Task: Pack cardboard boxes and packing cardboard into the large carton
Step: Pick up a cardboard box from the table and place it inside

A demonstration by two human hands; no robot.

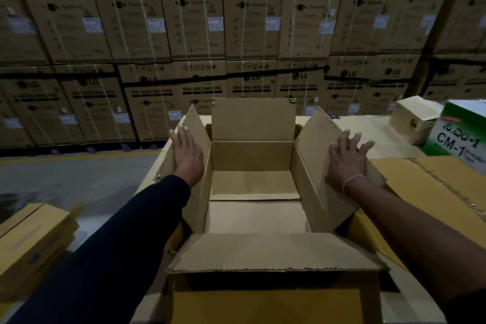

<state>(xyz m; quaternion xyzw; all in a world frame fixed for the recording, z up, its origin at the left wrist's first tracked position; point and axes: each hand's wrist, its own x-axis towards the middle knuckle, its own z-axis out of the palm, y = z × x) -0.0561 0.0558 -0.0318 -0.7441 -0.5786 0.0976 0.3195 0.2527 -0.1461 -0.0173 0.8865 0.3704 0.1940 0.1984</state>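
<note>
Cardboard carton (252, 184) sits open btwn your hands. Left hand (187, 151) and right hand (347, 159) lie flat on its side flaps, gripping nothing. Small boxes (31, 239) left of carton, nearer your left hand.

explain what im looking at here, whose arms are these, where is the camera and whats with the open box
There is no machine here: a person is working with bare hands. The single picture comes from a camera worn on their head, looking forward and down, so the arms reach in from the bottom.

The left hand lies flat on the left flap of the large carton. The right hand lies flat on the right flap. The fingers look straight, so they press rather than grip. The carton is open and looks empty.

To the right stands a green and white box and a small brown box. Behind is a wall of washing machine cartons.
</note>
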